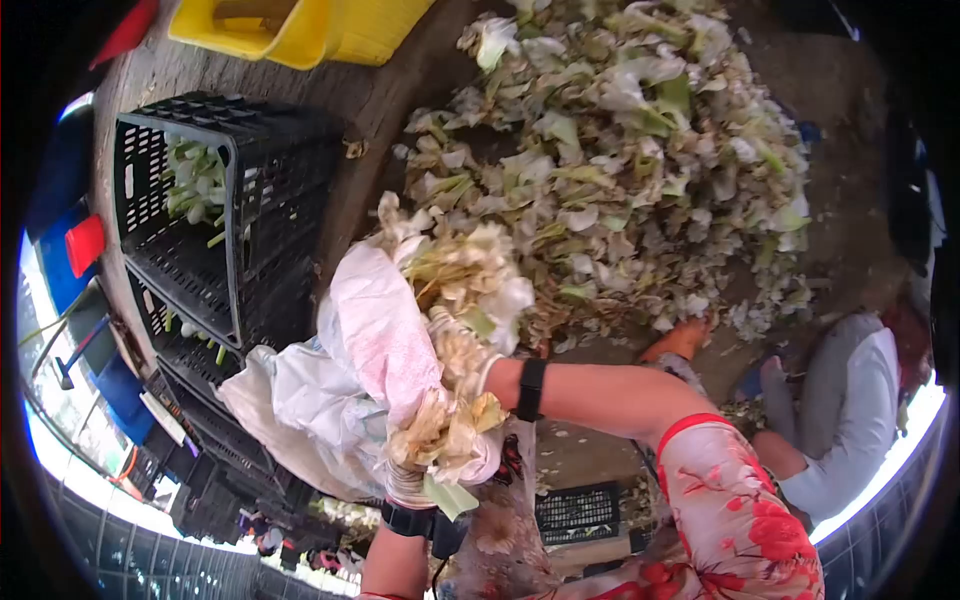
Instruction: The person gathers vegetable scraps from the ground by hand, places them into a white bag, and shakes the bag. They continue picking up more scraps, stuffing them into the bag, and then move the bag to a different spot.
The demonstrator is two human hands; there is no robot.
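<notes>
Just short of the leaf heap (620, 190), left of mid-view, I'm watching both of the person's hands working at a white sack (330, 400). Sack is bunching up in folds, one pinkish panel showing on its upper part. Dry leaves (455, 265) are sticking out beside that panel, right next to the heap.

Right hand (462, 350) is coming in from the right, black wrist band (530, 390) showing, and is sitting among tan leaves against the sack. I'm not getting a clean look at its fingers, so can't tell if it's gripping. Left hand (425, 440) is reaching up from the bottom edge, black strap (405, 518) at the wrist, mostly hiding under yellowish leaves beside the sack. Can't tell its grip either.

Left of the sack I'm seeing black crates (285, 170) stacking up, the upper one holding green-and-white vegetables (195, 180). Yellow containers (365, 30) are sitting at the top edge. A bare foot (680, 342) is resting at the heap's near edge; another person (850, 420) is sitting at far right. One more dark crate (578, 513) is lying low, between the forearms.
</notes>
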